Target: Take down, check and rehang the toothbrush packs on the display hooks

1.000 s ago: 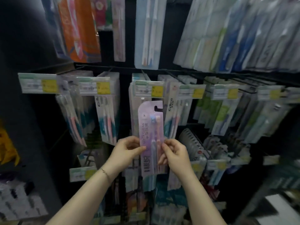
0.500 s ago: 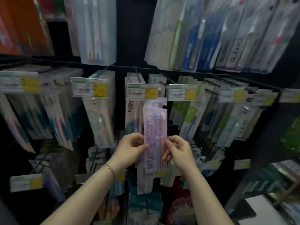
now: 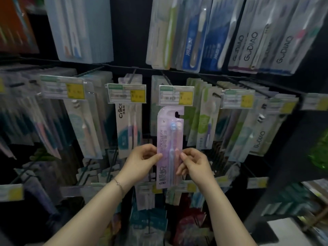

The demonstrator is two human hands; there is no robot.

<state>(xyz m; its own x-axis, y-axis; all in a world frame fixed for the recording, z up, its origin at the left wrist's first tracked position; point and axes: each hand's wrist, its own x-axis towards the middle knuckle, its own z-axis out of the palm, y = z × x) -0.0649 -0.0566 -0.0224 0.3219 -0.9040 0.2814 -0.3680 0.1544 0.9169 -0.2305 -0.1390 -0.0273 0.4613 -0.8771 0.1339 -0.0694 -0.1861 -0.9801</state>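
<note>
Both hands on the lilac toothbrush pack [image 3: 169, 144]: left hand [image 3: 142, 161] pinches its left edge, right hand [image 3: 194, 163] its right edge. Pack upright, top just below the centre price tag [image 3: 175, 95].

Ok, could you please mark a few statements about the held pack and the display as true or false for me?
1. The left hand and the right hand both pinch the lilac toothbrush pack by its side edges. True.
2. The pack is held upside down. False: it is upright, with its hang hole at the top, just below a price tag.
3. A bracelet sits on the left wrist. True.
4. The pack holds one green toothbrush. False: it holds two toothbrushes, one bluish and one pink.
5. GUDIAO packs hang in the top row on the right. True.
</note>
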